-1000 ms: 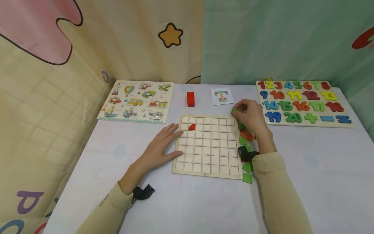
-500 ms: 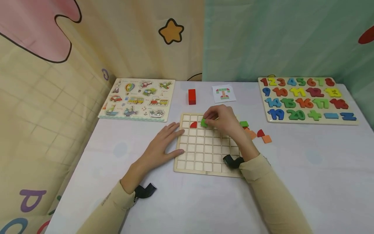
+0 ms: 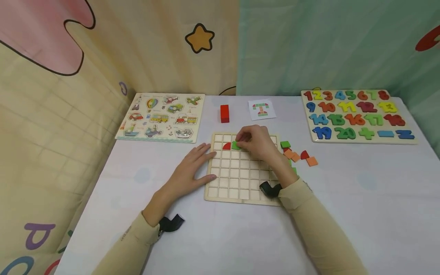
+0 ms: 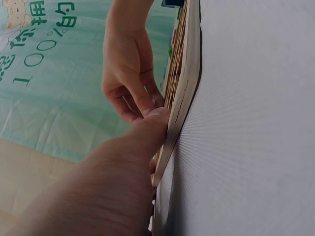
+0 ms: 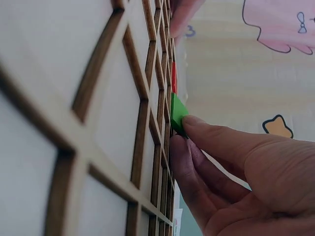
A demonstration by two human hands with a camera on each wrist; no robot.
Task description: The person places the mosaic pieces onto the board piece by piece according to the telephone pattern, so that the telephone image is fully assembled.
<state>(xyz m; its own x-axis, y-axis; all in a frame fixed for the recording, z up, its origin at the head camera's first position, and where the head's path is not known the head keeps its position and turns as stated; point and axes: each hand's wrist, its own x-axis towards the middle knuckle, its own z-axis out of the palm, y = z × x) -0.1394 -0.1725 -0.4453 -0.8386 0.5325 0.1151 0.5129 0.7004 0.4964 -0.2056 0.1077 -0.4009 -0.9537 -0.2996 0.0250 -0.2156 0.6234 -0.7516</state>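
Observation:
A wooden grid board [image 3: 234, 183] lies flat on the table. My left hand [image 3: 185, 172] rests at its left edge, fingers spread, the thumb touching the rim in the left wrist view. A red quarter-circle tile [image 3: 227, 146] sits in a cell of the second row. Directly right of it, my right hand [image 3: 258, 143] pinches a green square tile [image 5: 178, 114] between thumb and fingers. In the right wrist view the green tile is slightly tilted at the grid, beside the red tile [image 5: 174, 77].
Loose green, orange and red tiles [image 3: 312, 161] lie right of the board, partly behind my right forearm. Behind it stand a red block [image 3: 224, 114] and a pattern card [image 3: 262, 109]. A vehicle puzzle [image 3: 159, 118] lies back left, a number puzzle [image 3: 359, 116] back right.
My right hand has moved left from the tiles beside the board, bringing the green square tile to the cell right of the red one. The left hand has stayed on the board's edge.

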